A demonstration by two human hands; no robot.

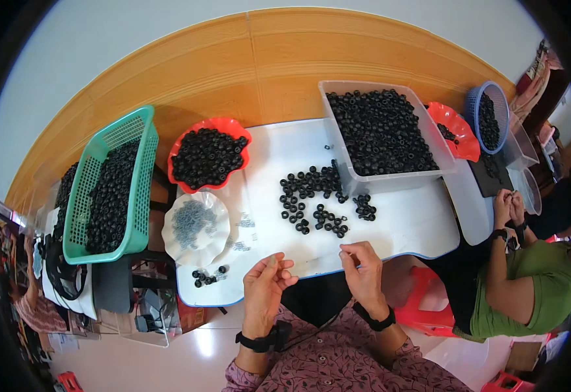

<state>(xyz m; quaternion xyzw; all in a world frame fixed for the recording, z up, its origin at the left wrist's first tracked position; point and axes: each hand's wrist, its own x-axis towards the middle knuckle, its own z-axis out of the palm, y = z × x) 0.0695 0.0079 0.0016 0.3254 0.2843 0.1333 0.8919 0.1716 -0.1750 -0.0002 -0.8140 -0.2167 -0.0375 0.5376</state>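
My left hand (266, 287) is above the front edge of the white table (266, 150), thumb and fingertips pressed together. My right hand (365, 271) hovers beside it, closed, with its thumb against the bent forefinger. Anything between the fingers of either hand is too small to make out. Just beyond my hands lies a loose spread of small round black parts (311, 183), some showing a hole. On the left, a white scalloped dish (221, 238) holds many tiny grey-blue pieces (192, 223). Several black parts (201, 277) lie at the table's near left corner.
A clear bin (390, 179) full of black parts stands at the back right. A red dish (243, 130) and a green basket (143, 196), both holding black parts, are at left. Farther right are another red dish (460, 124), a blue basket (471, 111) and a person in green (534, 294).
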